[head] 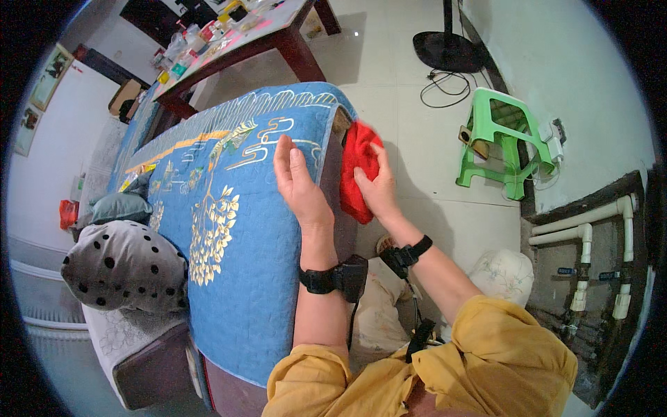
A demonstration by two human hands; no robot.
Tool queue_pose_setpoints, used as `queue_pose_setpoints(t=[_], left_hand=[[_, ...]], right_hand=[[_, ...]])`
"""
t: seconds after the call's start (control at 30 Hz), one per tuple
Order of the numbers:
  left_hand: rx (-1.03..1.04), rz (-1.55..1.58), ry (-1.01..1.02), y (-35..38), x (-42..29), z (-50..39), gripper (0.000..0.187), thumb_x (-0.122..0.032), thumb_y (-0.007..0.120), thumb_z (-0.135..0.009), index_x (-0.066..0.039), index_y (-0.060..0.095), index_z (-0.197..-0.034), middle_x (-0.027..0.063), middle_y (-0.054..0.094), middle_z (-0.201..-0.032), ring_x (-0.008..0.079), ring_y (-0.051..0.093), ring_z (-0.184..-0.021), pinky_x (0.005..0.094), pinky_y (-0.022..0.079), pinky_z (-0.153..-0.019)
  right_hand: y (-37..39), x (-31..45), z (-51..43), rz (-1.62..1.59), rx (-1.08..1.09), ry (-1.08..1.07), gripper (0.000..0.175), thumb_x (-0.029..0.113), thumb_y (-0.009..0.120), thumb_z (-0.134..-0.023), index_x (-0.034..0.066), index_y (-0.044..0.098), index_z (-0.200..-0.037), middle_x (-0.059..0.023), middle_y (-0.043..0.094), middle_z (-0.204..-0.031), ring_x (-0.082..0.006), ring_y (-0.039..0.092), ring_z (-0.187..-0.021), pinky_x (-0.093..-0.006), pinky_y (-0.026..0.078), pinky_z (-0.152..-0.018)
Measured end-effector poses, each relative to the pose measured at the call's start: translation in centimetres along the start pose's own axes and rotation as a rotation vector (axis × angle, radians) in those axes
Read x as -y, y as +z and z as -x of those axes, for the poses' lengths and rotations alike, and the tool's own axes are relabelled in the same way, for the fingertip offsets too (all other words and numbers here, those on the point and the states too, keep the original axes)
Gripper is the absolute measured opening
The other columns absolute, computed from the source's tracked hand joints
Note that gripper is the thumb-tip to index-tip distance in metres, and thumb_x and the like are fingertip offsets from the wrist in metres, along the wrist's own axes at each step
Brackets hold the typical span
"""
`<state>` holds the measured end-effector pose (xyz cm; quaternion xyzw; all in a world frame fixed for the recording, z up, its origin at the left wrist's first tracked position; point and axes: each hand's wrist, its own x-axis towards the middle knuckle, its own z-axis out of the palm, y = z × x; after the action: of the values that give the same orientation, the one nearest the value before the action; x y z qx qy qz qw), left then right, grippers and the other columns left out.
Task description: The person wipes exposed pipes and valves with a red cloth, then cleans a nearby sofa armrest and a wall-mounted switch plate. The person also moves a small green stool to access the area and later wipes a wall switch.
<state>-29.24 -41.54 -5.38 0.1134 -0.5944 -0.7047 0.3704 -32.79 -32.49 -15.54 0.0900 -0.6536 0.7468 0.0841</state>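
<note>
My right hand point(378, 188) grips a folded red cloth point(358, 174) beside the corner of the sofa seat. The cloth hangs just off the edge of a blue quilted sofa cover point(260, 229) with a leaf pattern. My left hand point(305, 190) is raised above that cover near its edge, fingers extended, holding nothing. Both wrists bear black straps with small devices.
A polka-dot cushion point(127, 263) and a grey-green cushion point(121, 207) lie at the left. A table point(229, 54) loaded with jars and bags stands beyond the sofa. At the right are a green plastic stool point(508, 138), a black stand base point(448, 51), a loose cable point(445, 94) and white pipes point(583, 224).
</note>
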Motion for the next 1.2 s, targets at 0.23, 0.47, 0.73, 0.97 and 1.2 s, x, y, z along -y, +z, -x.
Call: queue_pose_setpoints(t=[0.23, 0.47, 0.73, 0.97, 1.2], left_hand=[[0.048, 0.03, -0.027, -0.2, -0.1, -0.1, 0.045, -0.021, 0.048, -0.106, 0.006, 0.046, -0.143, 0.017, 0.051, -0.143, 0.0244, 0.047, -0.134, 0.0369, 0.037, -0.112], [0.057, -0.097, 0.076, 0.1, 0.3, 0.1, 0.046, -0.02, 0.049, -0.106, 0.006, 0.045, -0.144, 0.0187, 0.05, -0.145, 0.0252, 0.046, -0.135, 0.0375, 0.036, -0.113], [0.048, -0.054, 0.05, 0.0, 0.3, 0.0, 0.047, -0.021, 0.049, -0.106, 0.007, 0.044, -0.144, 0.0197, 0.05, -0.145, 0.0267, 0.047, -0.134, 0.0377, 0.036, -0.113], [0.107, -0.178, 0.088, 0.1, 0.1, 0.1, 0.046, -0.022, 0.05, -0.106, 0.005, 0.047, -0.143, 0.0181, 0.051, -0.145, 0.0262, 0.048, -0.134, 0.0373, 0.037, -0.113], [0.089, -0.049, -0.048, -0.2, 0.6, 0.1, 0.048, -0.029, 0.048, -0.108, 0.004, 0.048, -0.143, 0.0176, 0.051, -0.144, 0.0244, 0.048, -0.133, 0.0372, 0.037, -0.112]], right_hand=[[1.6, 4.0, 0.4, 0.163, 0.32, -0.359, 0.066, 0.006, 0.072, -0.079, 0.0217, 0.045, -0.138, -0.0177, 0.054, -0.13, -0.0437, 0.058, -0.116, -0.048, 0.052, -0.095], [0.6, -1.9, 1.0, 0.333, 0.315, -0.102, 0.06, 0.005, 0.07, -0.082, 0.0151, 0.045, -0.136, -0.0191, 0.055, -0.134, -0.0401, 0.06, -0.117, -0.047, 0.051, -0.098], [0.2, 2.1, 1.2, -0.004, 0.118, -0.258, 0.059, 0.01, 0.068, -0.089, 0.0095, 0.044, -0.142, -0.019, 0.056, -0.134, -0.0339, 0.058, -0.123, -0.0418, 0.048, -0.102], [1.9, -1.1, 2.6, 0.156, 0.239, -0.167, 0.067, 0.004, 0.069, -0.083, 0.013, 0.041, -0.143, -0.0217, 0.05, -0.139, -0.0404, 0.05, -0.131, -0.0445, 0.046, -0.104], [0.4, -0.8, 0.4, 0.052, 0.028, -0.129, 0.058, 0.009, 0.067, -0.088, 0.0062, 0.044, -0.141, -0.0185, 0.054, -0.135, -0.034, 0.056, -0.124, -0.0416, 0.046, -0.104]])
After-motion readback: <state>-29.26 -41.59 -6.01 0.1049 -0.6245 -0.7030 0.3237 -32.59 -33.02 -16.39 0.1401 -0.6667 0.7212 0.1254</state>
